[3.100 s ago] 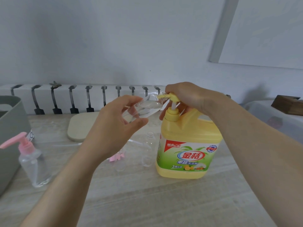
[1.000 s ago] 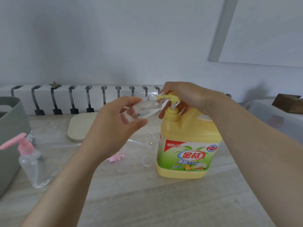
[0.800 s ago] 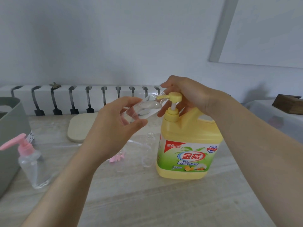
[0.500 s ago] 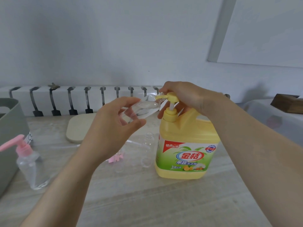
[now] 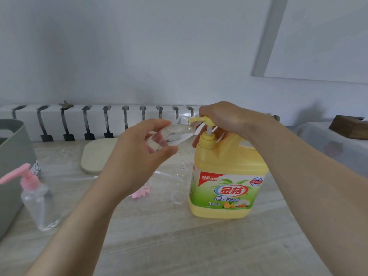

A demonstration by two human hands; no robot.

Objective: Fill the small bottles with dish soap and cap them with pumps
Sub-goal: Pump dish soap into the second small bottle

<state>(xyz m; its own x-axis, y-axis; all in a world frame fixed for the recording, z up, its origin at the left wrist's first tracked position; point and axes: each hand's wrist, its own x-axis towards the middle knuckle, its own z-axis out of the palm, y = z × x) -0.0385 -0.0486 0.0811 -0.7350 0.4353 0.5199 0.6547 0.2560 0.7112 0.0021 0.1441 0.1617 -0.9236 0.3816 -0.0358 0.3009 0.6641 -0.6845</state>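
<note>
Left fingers (image 5: 156, 124): curled, forefinger above and thumb below, pinching the held bottle (image 5: 173, 134) by its body.
Held bottle: clear, tilted on its side in the air, its mouth at the spout of the yellow pump head (image 5: 201, 120); how full it was could not be told.
Right fingers (image 5: 205, 111): curled close together over the yellow pump head, one fingertip showing below near the collar.
Left hand (image 5: 137, 162): raised above the table (image 5: 179, 246), left of the soap jug (image 5: 227, 176).
Right hand (image 5: 223, 118): on top of the soap jug.
Soap jugs: one, yellow, upright on the table.
Small bottles: three plainly counted. These were the held bottle, the open bottle (image 5: 179, 186) standing just left of the jug, and the capped bottle (image 5: 40, 206) far left. A clear shape behind the left wrist was too blurred to count.
Pink pumps: two, the fitted pump (image 5: 22, 175) on the capped bottle and the loose pump (image 5: 140, 193) lying behind the left wrist.
Others: one grey bin (image 5: 12, 166), one beige board (image 5: 95, 154), one wooden box (image 5: 348, 126).
Change: 0.8 s before, the right hand was lifted and the pump head bare; it had since come back down over it. The left hand and held bottle kept their place.
</note>
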